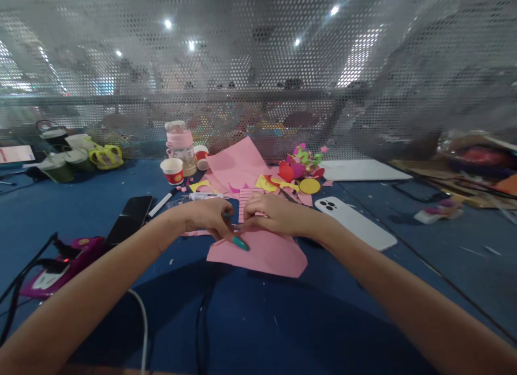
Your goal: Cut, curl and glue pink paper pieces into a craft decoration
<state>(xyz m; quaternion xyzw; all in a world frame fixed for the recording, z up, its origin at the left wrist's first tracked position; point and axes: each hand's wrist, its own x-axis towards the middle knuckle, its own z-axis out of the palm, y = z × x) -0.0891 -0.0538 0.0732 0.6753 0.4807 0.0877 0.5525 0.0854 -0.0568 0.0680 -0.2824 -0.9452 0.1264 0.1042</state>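
The pink paper sheet (262, 254) lies beneath the narrow grip of the left hand (212, 216) and right hand (277, 213), both bearing near its far edge, seemingly to steady it; whether either pinches it, one cannot tell. Just beyond the grip is striped pink paper (243, 201); right of it, a white smartphone (359, 221).

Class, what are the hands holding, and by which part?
The nearest pink paper, held by its far edge, with the left hand and right hand close together there.
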